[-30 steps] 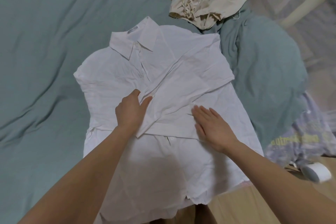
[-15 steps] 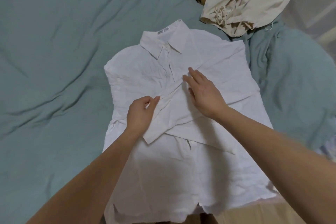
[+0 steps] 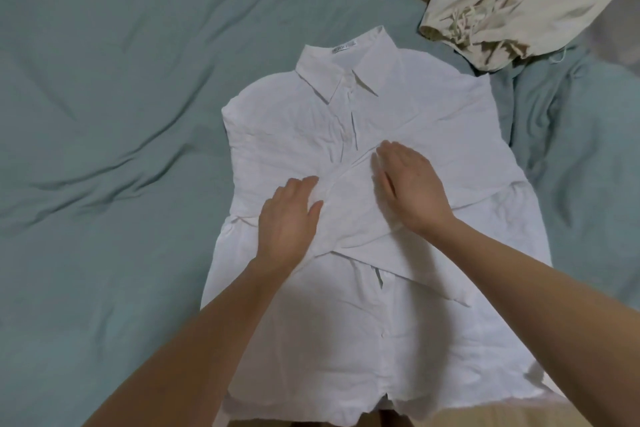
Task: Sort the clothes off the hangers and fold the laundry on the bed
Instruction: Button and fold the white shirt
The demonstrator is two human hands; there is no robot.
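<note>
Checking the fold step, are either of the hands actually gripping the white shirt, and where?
Nothing is gripped. The left hand and right hand lie flat, pressing the crossed sleeves at the white shirt's middle.

The only writing in front of me is on a small woven neck label [image 3: 344, 46], sewn inside the collar [image 3: 346, 71] of the white shirt [image 3: 398, 305] that lies flat on the bed. The label is a pale strip with a short line of dark print, but the letters are too small and blurred for me to read. No other text, brand, number or sign shows on any other cloth here.
</note>
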